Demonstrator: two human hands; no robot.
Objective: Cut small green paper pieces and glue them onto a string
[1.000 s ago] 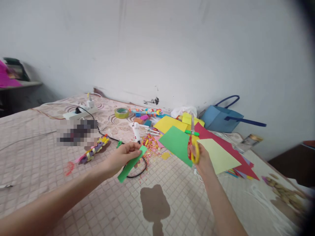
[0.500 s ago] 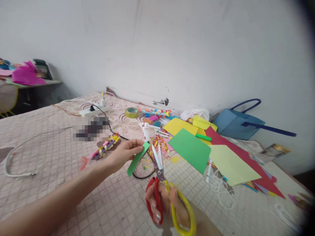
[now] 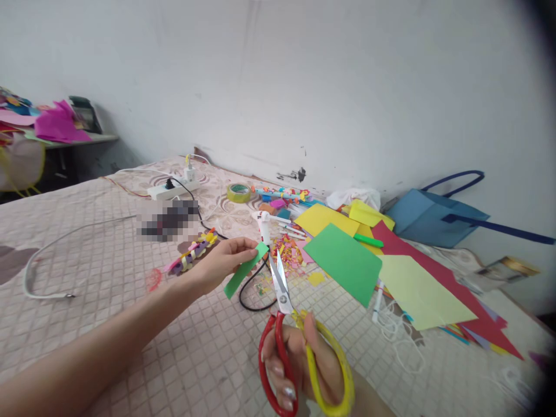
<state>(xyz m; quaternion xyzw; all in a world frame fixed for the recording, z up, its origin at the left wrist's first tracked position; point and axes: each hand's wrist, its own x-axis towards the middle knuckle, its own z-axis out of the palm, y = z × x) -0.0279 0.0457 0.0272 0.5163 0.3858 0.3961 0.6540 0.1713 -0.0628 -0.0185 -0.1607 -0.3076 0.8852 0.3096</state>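
Green paper strip (image 3: 240, 277) and scissors (image 3: 283, 298), held above the grid-patterned cover (image 3: 208, 359).
A white power strip (image 3: 174, 188) lies at the rear. The left hand (image 3: 221, 263) pinches the paper strip near its upper end, between thumb and fingers. Beyond that end is a white glue gun (image 3: 264, 229). The scissors, blades parted, sit just beside the same end; contact cannot be determined. The right hand (image 3: 299, 350) grips their red and yellow handles. Farther right: a green sheet (image 3: 345, 263), a pale yellow sheet (image 3: 425, 292), a blue bag (image 3: 430, 217).
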